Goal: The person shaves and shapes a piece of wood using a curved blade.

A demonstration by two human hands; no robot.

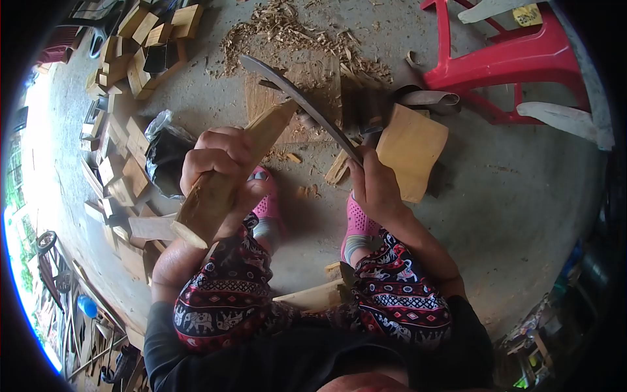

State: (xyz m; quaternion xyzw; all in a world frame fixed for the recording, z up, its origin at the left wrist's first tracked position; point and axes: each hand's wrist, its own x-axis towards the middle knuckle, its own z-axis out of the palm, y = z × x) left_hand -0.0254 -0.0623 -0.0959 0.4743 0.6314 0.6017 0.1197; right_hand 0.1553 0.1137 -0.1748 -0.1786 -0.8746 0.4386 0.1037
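Observation:
My left hand (219, 160) is wrapped round a thick piece of wood (208, 208), which slants up and away to a narrower, shaved far end. In my right hand (379, 189) is a machete (297, 95) with a long, dark, slightly curved blade pointing up and to the left. Its blade passes close by the far end of the wood. Most of the machete's handle is hidden inside my fist. Under the blade a flat wooden board (260, 91) lies on the floor, with wood chips on and around it.
Curled shavings (281, 23) are heaped beyond the board. Cut wood blocks (134, 140) are piled at left, beside a black plastic bag (166, 160). A pale wooden block (418, 147) stands right of my right hand. A red plastic stool (503, 65) is at upper right.

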